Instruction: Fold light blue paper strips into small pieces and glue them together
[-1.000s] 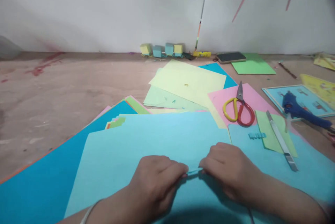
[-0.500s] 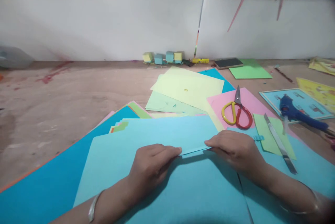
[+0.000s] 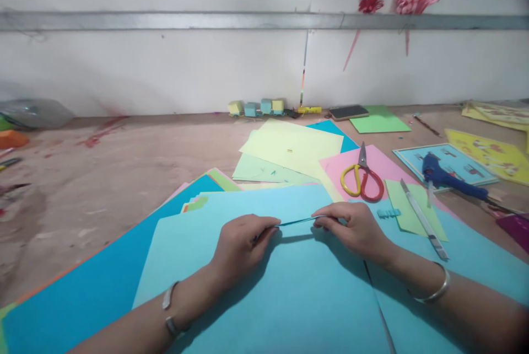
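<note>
"Above the big light blue sheet [image 3: 264, 293], what have you got?"

"A thin blue paper strip [image 3: 296, 222]. My left hand [image 3: 242, 243] pinches one end and my right hand [image 3: 357, 228] the other, so the two stay apart with the strip between them, its shadow on the sheet below."

"And just beyond your right hand?"

"A small folded blue piece [image 3: 388, 213], one end over the edge of a pale green paper [image 3: 419, 195]. A craft knife [image 3: 422, 216] lies slantwise across that paper; to its left, scissors [image 3: 363, 165] with one yellow and one red handle lie over pink paper [image 3: 380, 158]."

"Farther off?"

"On the bench [image 3: 165, 150] at right, a blue glue gun [image 3: 450, 178] partly covers a picture card [image 3: 446, 153]. Ahead, past a pale yellow sheet [image 3: 306, 141], four small yellow and blue blocks [image 3: 265, 106] line up by the wall [image 3: 185, 73]."
</note>
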Motion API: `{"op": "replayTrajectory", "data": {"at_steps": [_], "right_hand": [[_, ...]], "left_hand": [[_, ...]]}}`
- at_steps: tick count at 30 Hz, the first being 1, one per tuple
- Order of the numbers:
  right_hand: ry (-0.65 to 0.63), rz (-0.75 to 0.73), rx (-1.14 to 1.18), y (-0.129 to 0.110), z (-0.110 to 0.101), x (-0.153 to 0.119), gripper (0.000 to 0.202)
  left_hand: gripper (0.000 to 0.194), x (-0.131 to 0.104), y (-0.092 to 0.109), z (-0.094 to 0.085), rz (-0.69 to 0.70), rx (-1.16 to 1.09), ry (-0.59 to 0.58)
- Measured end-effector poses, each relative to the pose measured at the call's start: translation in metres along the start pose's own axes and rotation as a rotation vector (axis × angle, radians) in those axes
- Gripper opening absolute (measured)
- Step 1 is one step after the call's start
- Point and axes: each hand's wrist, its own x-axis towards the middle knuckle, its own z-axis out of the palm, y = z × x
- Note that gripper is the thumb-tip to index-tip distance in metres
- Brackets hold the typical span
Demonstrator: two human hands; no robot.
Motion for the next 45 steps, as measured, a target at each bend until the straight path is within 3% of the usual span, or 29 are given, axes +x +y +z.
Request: {"op": "replayTrajectory", "data": {"at_steps": [6, 11, 16, 23, 26, 29, 35, 38, 42, 45], "right_hand": [[0.012, -0.279, -0.062, -0.007, 0.014, -0.011, 0.019], [0.051, -0.427, -0.107, -0.009, 0.021, -0.019, 0.02], [0.188, -0.575, -0.156, -0.012, 0.021, -0.022, 0.023], [0.275, -0.784, -0.256, -0.017, 0.016, -0.021, 0.021], [0.284, -0.862, -0.355, -0.021, 0.013, -0.022, 0.018], [0.259, -0.929, -0.422, -0.025, 0.012, -0.023, 0.014], [0.205, -0.855, -0.317, -0.024, 0.016, -0.021, 0.024], [0.234, -0.885, -0.344, -0.023, 0.014, -0.022, 0.02], [0.214, -0.967, -0.447, -0.025, 0.01, -0.024, 0.018], [0.262, -0.919, -0.423, -0.024, 0.013, -0.025, 0.019]], "left_hand": [[0.026, -0.003, 0.018, -0.004, 0.289, 0.266, -0.057], [0.026, -0.012, 0.028, -0.006, 0.311, 0.316, -0.106], [0.023, -0.022, 0.025, -0.003, 0.153, 0.226, -0.243], [0.024, -0.023, 0.04, -0.005, -0.073, -0.248, -0.322], [0.017, -0.015, 0.053, -0.014, -0.334, -0.62, -0.502], [0.033, -0.01, 0.056, -0.018, -0.564, -0.917, -0.646], [0.039, -0.012, 0.05, -0.015, -0.574, -0.919, -0.597], [0.041, -0.012, 0.051, -0.015, -0.604, -0.943, -0.616], [0.046, -0.012, 0.054, -0.015, -0.696, -1.121, -0.66], [0.047, -0.013, 0.054, -0.014, -0.716, -1.169, -0.674]]}}
